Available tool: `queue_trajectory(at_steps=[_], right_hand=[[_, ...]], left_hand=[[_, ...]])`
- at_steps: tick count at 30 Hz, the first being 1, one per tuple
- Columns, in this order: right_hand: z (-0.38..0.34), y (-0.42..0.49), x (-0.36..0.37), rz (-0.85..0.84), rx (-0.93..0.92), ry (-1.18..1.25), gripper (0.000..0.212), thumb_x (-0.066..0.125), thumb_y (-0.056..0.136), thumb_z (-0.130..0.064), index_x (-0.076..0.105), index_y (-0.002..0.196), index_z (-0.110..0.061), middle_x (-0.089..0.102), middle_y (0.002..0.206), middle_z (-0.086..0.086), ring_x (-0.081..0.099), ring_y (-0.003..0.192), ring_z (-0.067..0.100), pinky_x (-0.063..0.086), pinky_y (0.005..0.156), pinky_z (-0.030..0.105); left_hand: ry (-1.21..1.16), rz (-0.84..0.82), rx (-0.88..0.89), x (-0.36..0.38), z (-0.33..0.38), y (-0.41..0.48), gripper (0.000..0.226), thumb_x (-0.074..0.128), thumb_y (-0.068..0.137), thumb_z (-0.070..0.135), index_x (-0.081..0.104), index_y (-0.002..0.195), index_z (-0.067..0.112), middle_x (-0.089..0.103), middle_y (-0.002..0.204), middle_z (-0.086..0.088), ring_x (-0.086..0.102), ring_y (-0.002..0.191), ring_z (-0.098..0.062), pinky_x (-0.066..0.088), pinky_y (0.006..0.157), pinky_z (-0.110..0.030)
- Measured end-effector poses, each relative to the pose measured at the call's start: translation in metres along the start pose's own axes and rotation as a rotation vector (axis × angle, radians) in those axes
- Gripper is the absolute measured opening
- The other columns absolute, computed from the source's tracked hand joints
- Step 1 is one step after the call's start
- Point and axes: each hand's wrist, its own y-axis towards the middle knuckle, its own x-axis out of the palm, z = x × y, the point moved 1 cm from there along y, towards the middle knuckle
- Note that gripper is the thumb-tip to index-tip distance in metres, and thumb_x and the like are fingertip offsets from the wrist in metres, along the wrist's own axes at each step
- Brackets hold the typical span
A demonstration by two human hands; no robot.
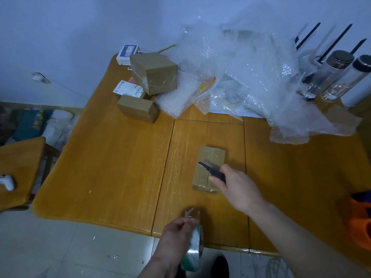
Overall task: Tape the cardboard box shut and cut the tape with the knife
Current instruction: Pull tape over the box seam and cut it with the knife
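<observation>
Along the far-left edge of the glossy, grained wooden table [112, 161], three plain cardboard cartons [153, 74] cluster, matte brown and square-cornered, one bearing a white printed label. My left hand [176, 235] hovers at the near edge, fingers pinched around a roll of tape [193, 251] with a green core and shiny clear windings; a loose tail of tape stands up above my fingertips. The small cardboard box [210, 169] lies flat near the middle of the table, rectangular, its centre seam dark, glossy tape across its far half. My right hand [236, 189] is closed around a slim black knife [212, 171], its tip over the box top. Crinkled bubble wrap [241, 77] heaps toward the far-right corner.
</observation>
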Motion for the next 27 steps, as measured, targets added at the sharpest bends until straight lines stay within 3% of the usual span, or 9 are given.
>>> queue_trajectory(at_steps=[6, 11, 21, 27], right_hand=[[-0.006, 0.002, 0.013, 0.043, 0.018, -0.215, 0.044, 0.044, 0.093, -0.065, 0.054, 0.100, -0.022, 0.066, 0.084, -0.005, 0.066, 0.066, 0.016, 0.058, 0.054, 0.038], [-0.010, 0.004, 0.012, 0.077, -0.011, -0.423, 0.060, 0.031, 0.089, -0.077, 0.054, 0.104, -0.024, 0.069, 0.091, -0.003, 0.067, 0.071, 0.018, 0.055, 0.052, 0.033], [-0.006, 0.005, 0.017, 0.124, -0.078, -0.489, 0.069, 0.029, 0.083, -0.084, 0.054, 0.104, -0.024, 0.070, 0.093, -0.003, 0.067, 0.071, 0.016, 0.056, 0.051, 0.032], [-0.007, 0.005, 0.022, 0.144, -0.037, -0.512, 0.068, 0.040, 0.079, -0.085, 0.054, 0.104, -0.023, 0.071, 0.094, -0.002, 0.069, 0.074, 0.018, 0.055, 0.052, 0.030]], left_hand=[[0.026, -0.009, 0.022, 0.000, -0.009, -0.001, 0.025, 0.063, 0.094, 0.034, 0.081, 0.079, 0.026, 0.078, 0.093, -0.010, 0.067, 0.080, -0.018, 0.055, 0.076, -0.033], [0.043, -0.026, 0.046, 0.000, -0.010, -0.001, 0.022, 0.064, 0.095, 0.030, 0.080, 0.083, 0.022, 0.078, 0.091, -0.005, 0.067, 0.081, -0.014, 0.051, 0.071, -0.027], [0.051, -0.063, 0.045, -0.002, -0.010, 0.000, 0.021, 0.062, 0.096, 0.030, 0.080, 0.092, 0.019, 0.076, 0.089, -0.011, 0.062, 0.075, -0.014, 0.048, 0.065, -0.024], [0.050, -0.095, 0.036, -0.004, -0.011, 0.003, 0.021, 0.062, 0.096, 0.030, 0.079, 0.092, 0.018, 0.069, 0.079, -0.003, 0.059, 0.068, -0.012, 0.047, 0.056, -0.019]])
